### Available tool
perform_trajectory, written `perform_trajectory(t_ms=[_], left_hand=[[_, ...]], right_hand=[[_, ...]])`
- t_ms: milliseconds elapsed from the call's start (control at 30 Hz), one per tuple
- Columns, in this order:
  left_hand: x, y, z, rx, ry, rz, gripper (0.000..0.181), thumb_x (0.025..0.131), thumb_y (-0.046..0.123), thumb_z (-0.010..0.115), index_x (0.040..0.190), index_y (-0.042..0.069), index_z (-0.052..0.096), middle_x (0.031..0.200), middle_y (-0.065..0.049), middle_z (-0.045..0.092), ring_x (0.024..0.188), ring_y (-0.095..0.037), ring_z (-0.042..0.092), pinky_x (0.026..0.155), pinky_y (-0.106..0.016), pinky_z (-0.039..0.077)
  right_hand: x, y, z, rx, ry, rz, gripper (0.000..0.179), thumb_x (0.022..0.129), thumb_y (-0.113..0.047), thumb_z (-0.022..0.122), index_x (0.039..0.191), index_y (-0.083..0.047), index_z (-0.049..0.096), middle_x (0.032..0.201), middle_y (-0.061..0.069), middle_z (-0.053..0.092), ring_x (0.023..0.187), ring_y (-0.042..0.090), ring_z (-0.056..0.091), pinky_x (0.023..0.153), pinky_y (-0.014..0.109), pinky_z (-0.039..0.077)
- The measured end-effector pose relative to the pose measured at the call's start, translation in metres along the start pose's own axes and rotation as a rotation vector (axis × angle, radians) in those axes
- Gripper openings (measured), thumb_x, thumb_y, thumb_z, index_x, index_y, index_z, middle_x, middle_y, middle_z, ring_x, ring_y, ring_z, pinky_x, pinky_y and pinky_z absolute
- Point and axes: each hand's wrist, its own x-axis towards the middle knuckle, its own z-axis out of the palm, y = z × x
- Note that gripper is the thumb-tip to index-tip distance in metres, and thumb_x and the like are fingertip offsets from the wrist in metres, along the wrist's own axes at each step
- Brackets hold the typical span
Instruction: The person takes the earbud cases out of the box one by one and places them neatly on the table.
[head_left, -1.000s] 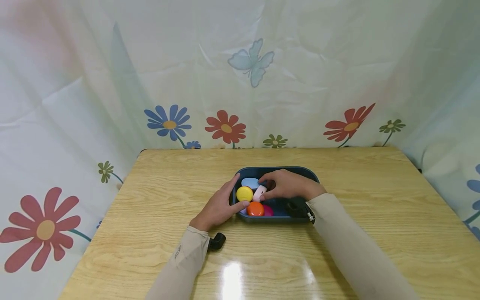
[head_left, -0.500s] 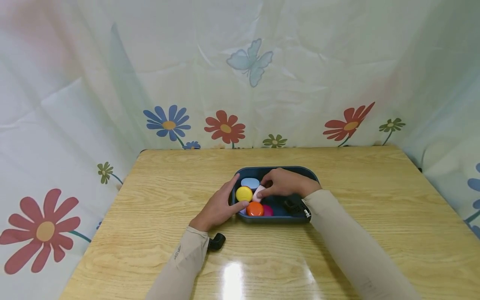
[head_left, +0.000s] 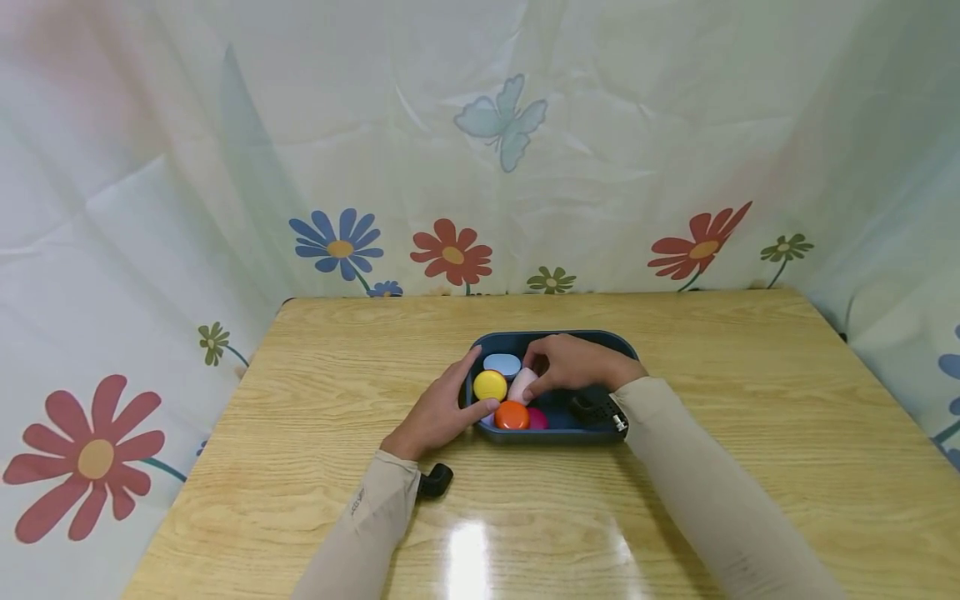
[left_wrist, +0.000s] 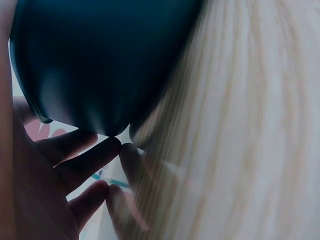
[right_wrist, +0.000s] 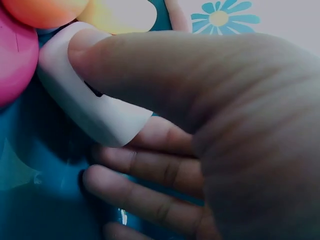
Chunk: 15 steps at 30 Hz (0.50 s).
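Observation:
A dark blue tray [head_left: 558, 435] holds several smooth rounded pieces in its left half. My right hand [head_left: 577, 364] is inside it and pinches a pale pink rounded case [head_left: 522, 385] between thumb and fingers; in the right wrist view, the case [right_wrist: 95, 102] shows a small dark slot beside the thumb. Around it lie a yellow round piece [head_left: 490, 386], a light blue oval one [head_left: 502, 364], an orange round one [head_left: 512, 415] and a magenta one [head_left: 537, 419]. My left hand [head_left: 435, 412] holds the tray's left end, thumb over the rim, fingertips against the outer wall [left_wrist: 105, 75].
The tray stands on a wood-grain table [head_left: 337, 367]. A flower-printed curtain [head_left: 600, 167] hangs behind and beside it. Black wrist devices show near the left cuff [head_left: 435, 481] and at the right wrist, inside the tray [head_left: 594, 410].
The pale pink case has turned slightly under my right fingers, and its dark slot is no longer visible in the head view. My left hand has stayed on the tray.

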Motion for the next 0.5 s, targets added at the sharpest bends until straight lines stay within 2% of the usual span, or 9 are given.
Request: perform_trajectory(t_ms=[167, 500], left_hand=[[0.0003, -0.0001, 0.0003, 0.012, -0.001, 0.003, 0.087, 0.090, 0.069, 0.057, 0.161, 0.039, 0.016, 0.163, 0.005, 0.026, 0.147, -0.020, 0.029, 0.115, -0.053, 0.029], [0.0000, -0.0005, -0.0011, 0.009, 0.000, 0.025, 0.087, 0.091, 0.070, 0.055, 0.161, 0.035, 0.018, 0.163, 0.003, 0.026, 0.147, -0.020, 0.028, 0.116, -0.051, 0.028]], right_hand=[[-0.0004, 0.0020, -0.0003, 0.060, 0.022, -0.042, 0.044, 0.079, -0.036, 0.087, 0.105, -0.009, 0.064, 0.097, 0.000, 0.066, 0.087, 0.018, 0.059, 0.082, 0.036, 0.052], [-0.0008, 0.0047, 0.0007, 0.153, 0.075, -0.057, 0.044, 0.077, -0.027, 0.089, 0.104, -0.009, 0.060, 0.098, 0.002, 0.067, 0.087, 0.019, 0.061, 0.081, 0.035, 0.053]])
